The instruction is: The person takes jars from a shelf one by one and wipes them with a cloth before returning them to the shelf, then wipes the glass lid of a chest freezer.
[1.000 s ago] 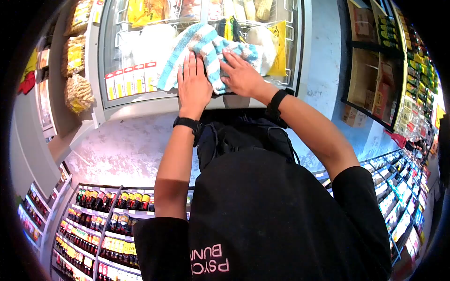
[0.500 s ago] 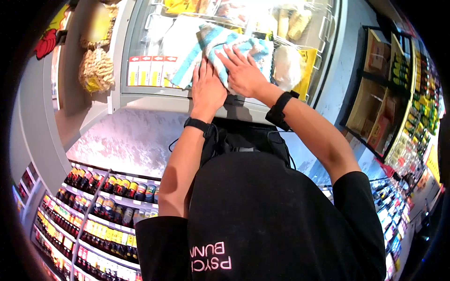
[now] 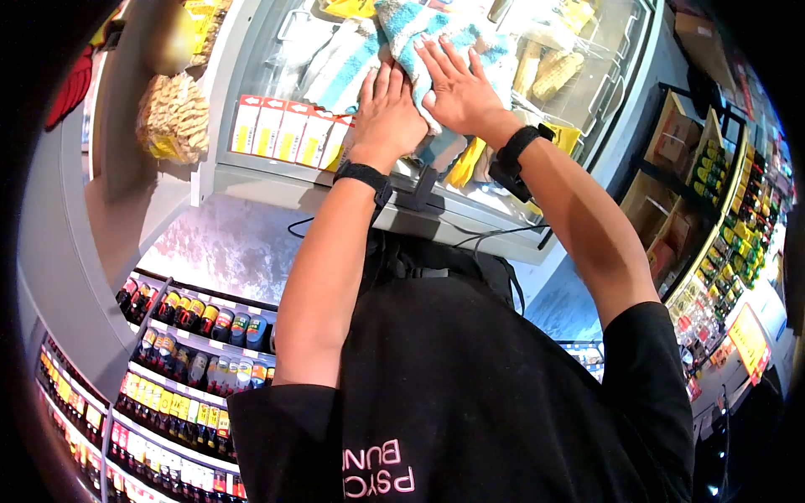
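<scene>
Left hand (image 3: 390, 124): open, flat, pressing striped cloth (image 3: 356, 63). Right hand (image 3: 461, 94): open, fingers spread, palm down, likewise; neither grips. Cloth: blue-white, rumpled, on glass top (image 3: 267, 77). Price labels (image 3: 289, 134): beside cloth. Corn (image 3: 557, 74): beneath glass.

A shop: bottles (image 3: 201, 369) fill tiered shelves at seven to eight o'clock, a bagged snack (image 3: 173, 119) hangs at ten, price tags (image 3: 289, 132) line a glass-topped case (image 3: 220, 149) at eleven, and more stocked racks (image 3: 723, 230) stand at three.
</scene>
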A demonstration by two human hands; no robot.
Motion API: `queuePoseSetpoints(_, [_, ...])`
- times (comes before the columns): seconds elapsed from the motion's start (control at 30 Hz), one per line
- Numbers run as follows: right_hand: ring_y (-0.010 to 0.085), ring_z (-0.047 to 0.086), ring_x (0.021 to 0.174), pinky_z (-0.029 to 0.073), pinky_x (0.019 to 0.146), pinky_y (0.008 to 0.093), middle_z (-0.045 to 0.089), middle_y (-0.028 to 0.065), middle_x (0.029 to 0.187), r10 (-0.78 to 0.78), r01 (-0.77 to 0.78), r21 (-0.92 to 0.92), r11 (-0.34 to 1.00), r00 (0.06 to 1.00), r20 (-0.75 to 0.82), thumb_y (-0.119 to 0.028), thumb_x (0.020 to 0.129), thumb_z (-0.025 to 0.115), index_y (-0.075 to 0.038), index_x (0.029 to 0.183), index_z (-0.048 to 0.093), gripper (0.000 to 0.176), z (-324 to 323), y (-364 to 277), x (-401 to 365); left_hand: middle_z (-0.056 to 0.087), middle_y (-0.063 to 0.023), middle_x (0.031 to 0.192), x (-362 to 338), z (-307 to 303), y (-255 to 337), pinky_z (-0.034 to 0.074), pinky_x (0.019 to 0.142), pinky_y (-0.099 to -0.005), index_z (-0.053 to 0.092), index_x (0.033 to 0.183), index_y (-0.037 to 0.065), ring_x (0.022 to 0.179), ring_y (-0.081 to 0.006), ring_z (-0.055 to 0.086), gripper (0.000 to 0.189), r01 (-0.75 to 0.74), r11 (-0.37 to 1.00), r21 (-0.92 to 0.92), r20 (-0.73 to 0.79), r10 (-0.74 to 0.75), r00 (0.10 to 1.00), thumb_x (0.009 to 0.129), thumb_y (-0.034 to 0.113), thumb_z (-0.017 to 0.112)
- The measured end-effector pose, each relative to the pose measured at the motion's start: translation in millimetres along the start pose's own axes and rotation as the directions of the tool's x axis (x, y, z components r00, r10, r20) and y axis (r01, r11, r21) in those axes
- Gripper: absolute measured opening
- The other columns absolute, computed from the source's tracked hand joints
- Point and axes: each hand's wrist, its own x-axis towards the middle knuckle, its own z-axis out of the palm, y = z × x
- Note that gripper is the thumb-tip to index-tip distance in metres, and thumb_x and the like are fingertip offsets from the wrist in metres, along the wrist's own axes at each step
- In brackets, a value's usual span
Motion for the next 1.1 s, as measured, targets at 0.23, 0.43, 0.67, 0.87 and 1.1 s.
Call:
queuePoseSetpoints(0.23, [0.0273,0.018,0.154,0.014,0.123,0.0551,0.024,0.0054,0.166,0.080,-0.081,0.020,0.997,0.997,0.020,-0.033,0.095,0.042,-0.020,0.162,0.017,0.073,-4,-10,0,0.024,-0.0123,0.165,3,1,3,0.004,0.126,-0.0430,0.034,0.155,0.001,0.154,-0.0260,0.014,0.067,0.056,0.990,0.127,0.064,-0.064,0.996,0.095,0.031,0.042])
queuePoseSetpoints(0.43, [0.0357,0.016,0.154,0.016,0.122,0.0577,0.024,0.0121,0.165,0.264,-0.287,0.217,0.933,0.956,0.128,-0.030,0.096,0.048,-0.011,0.161,0.015,0.075,-9,-37,-39,0.028,-0.0152,0.162,-10,-4,13,0.007,0.125,-0.0475,0.036,0.152,-0.001,0.153,-0.0319,0.016,0.064,-0.011,0.982,0.188,0.120,-0.012,0.993,0.099,0.034,0.047])
queuePoseSetpoints(0.67, [0.0369,0.018,0.153,0.022,0.120,0.0588,0.023,0.0123,0.166,0.316,-0.366,0.214,0.906,0.919,0.235,-0.023,0.092,0.051,-0.007,0.160,0.013,0.080,0,-41,-133,0.027,-0.0254,0.161,-76,52,58,0.012,0.123,-0.0542,0.033,0.152,-0.007,0.151,-0.0412,0.020,0.070,-0.176,0.981,0.087,-0.011,0.177,0.984,0.091,0.024,0.051])
queuePoseSetpoints(0.87, [0.0368,0.017,0.153,0.023,0.119,0.0583,0.025,0.0135,0.165,0.357,-0.434,0.246,0.867,0.884,0.302,-0.018,0.090,0.051,-0.007,0.160,0.017,0.078,3,-43,-232,0.031,-0.0231,0.160,-126,61,96,0.010,0.123,-0.0537,0.040,0.148,-0.007,0.152,-0.0335,0.022,0.067,-0.352,0.929,0.115,0.214,0.322,0.922,0.091,0.026,0.051])
queuePoseSetpoints(1.1, [0.0353,0.022,0.152,0.027,0.117,0.0561,0.026,0.0105,0.165,0.282,-0.343,0.304,0.889,0.932,0.226,-0.016,0.090,0.050,-0.010,0.160,0.021,0.076,14,-29,-267,0.032,-0.0227,0.158,-142,92,124,0.014,0.123,-0.0519,0.044,0.144,-0.007,0.151,-0.0352,0.023,0.059,-0.222,0.974,0.048,0.166,0.212,0.963,0.094,0.023,0.047])
